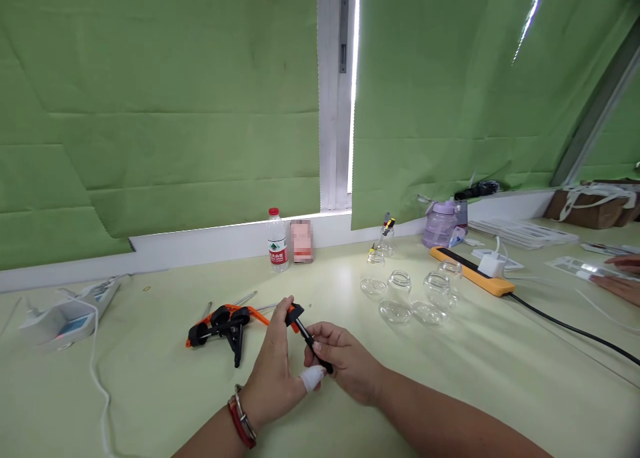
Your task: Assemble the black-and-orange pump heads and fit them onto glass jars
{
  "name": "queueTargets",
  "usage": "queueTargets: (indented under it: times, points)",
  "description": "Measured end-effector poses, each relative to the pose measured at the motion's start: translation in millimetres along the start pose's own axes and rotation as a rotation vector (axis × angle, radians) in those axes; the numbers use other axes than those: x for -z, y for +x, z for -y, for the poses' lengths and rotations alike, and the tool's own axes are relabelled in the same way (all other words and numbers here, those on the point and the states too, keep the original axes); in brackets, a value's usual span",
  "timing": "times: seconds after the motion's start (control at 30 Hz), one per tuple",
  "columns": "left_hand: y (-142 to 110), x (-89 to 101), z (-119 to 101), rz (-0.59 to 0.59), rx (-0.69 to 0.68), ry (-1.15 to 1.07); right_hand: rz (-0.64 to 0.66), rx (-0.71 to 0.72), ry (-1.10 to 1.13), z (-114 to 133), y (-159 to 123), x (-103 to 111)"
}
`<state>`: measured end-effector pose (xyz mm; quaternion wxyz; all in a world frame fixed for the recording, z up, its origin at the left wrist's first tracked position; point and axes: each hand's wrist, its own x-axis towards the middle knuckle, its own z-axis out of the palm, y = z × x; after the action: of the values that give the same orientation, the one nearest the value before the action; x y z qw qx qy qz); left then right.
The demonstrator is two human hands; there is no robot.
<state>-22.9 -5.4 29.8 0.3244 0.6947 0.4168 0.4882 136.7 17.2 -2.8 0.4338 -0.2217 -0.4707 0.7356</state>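
left hand, right hand, gripping tool (slanted)

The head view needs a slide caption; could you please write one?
Left hand and right hand hold a black-ended rod above a pale table, clear jars beyond.

I have a pale green table spread across my view. On its left I see a white power strip trailing a white cable, then some black-and-orange parts with thin metal rods among them. Toward the back, a red-capped bottle stands just beside a pink box. Right of centre I get several clear jars; I can't tell from here whether the clear rounds at their feet are separate pieces. Farther right sit a purple jug, an orange power strip with its black cable, and a stack of white sheets.
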Motion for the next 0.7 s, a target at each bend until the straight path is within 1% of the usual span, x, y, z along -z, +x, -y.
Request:
queueTargets:
  times: [0.1, 0.23, 0.47, 0.7]
  points:
    - [0.8, 2.2, 3.3, 0.009, -0.073, 0.076, 0.033, -0.011, 0.059, -2.2, -2.1, -1.8]
    - [0.5, 2.0, 8.3, 0.056, -0.122, 0.152, 0.087, -0.026, 0.096, -3.5, -4.8, -7.6]
    - [-1.9, -2.5, 10.1, 0.159, -0.216, 0.539, 0.1, -0.017, 0.122, -0.6, -7.3, -12.6]
    - [-1.8, -2.6, 8.0, 0.189, -0.234, 0.631, 0.136, -0.004, 0.15, -0.2, -7.3, -13.9]
